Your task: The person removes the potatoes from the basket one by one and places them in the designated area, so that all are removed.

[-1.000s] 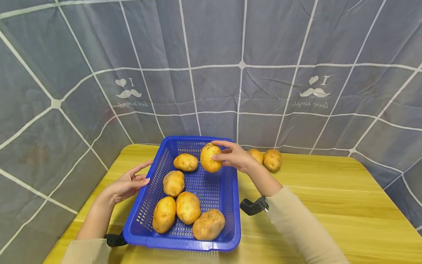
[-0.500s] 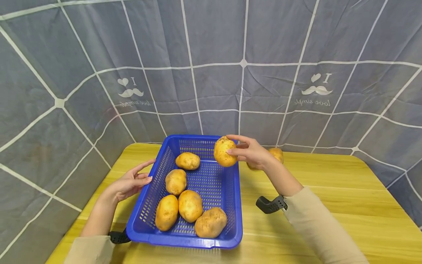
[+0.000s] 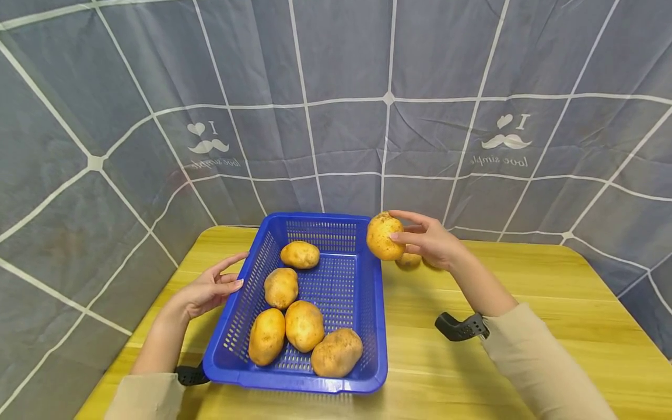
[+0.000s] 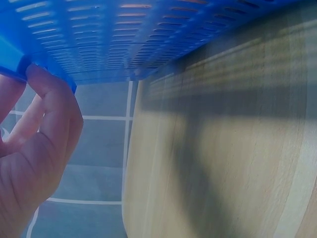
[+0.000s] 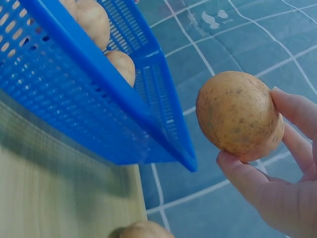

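Note:
My right hand (image 3: 427, 238) holds a yellow potato (image 3: 385, 236) between thumb and fingers, raised beside the far right corner of the blue basket (image 3: 294, 382). In the right wrist view this potato (image 5: 240, 114) is apart from the basket rim, with the fingertips on its side. My left hand (image 3: 210, 290) is at the basket's left rim. In the left wrist view its bent fingers (image 4: 54, 99) hook under the rim of the basket (image 4: 124, 44). Several potatoes lie in the basket, one potato (image 3: 300, 255) at the far end and another potato (image 3: 336, 352) in the near right corner.
Behind my right hand, another potato (image 3: 408, 261) lies on the wooden table (image 3: 525, 303), with one more mostly hidden by the hand. A grey curtain (image 3: 346, 140) with white lines hangs close behind the table and along its left side.
My right hand has carried its potato rightward, from above the basket's interior to just past the right rim. It now covers much of the table potatoes. The left hand stays at the rim.

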`<control>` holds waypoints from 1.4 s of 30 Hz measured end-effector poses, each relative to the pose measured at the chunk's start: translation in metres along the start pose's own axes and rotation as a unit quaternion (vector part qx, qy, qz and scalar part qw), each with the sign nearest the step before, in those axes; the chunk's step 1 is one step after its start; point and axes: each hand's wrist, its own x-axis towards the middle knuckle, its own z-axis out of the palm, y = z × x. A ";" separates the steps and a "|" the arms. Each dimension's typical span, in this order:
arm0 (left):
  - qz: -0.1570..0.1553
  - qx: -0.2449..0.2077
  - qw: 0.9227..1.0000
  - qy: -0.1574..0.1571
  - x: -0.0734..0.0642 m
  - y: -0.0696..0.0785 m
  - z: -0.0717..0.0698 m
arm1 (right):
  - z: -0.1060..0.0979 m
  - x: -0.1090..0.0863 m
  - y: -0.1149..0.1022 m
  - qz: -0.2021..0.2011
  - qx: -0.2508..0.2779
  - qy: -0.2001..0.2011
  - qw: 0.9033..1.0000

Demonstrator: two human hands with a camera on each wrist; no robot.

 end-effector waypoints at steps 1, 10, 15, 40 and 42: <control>-0.001 0.000 1.000 0.001 0.000 0.000 0.000 | -0.002 -0.001 0.000 -0.002 0.000 -0.001 1.000; -0.003 0.000 1.000 -0.005 -0.002 -0.001 0.000 | -0.019 -0.013 0.005 -0.003 -0.018 0.013 1.000; -0.007 0.004 1.000 0.000 -0.002 0.000 -0.001 | -0.027 -0.019 0.005 -0.001 -0.020 0.021 1.000; 0.003 -0.009 1.000 -0.018 -0.001 0.001 -0.003 | -0.070 -0.044 0.014 -0.023 0.016 0.027 0.999; 0.004 -0.010 1.000 -0.019 -0.001 0.001 -0.003 | -0.074 -0.047 0.015 -0.022 0.008 0.028 0.999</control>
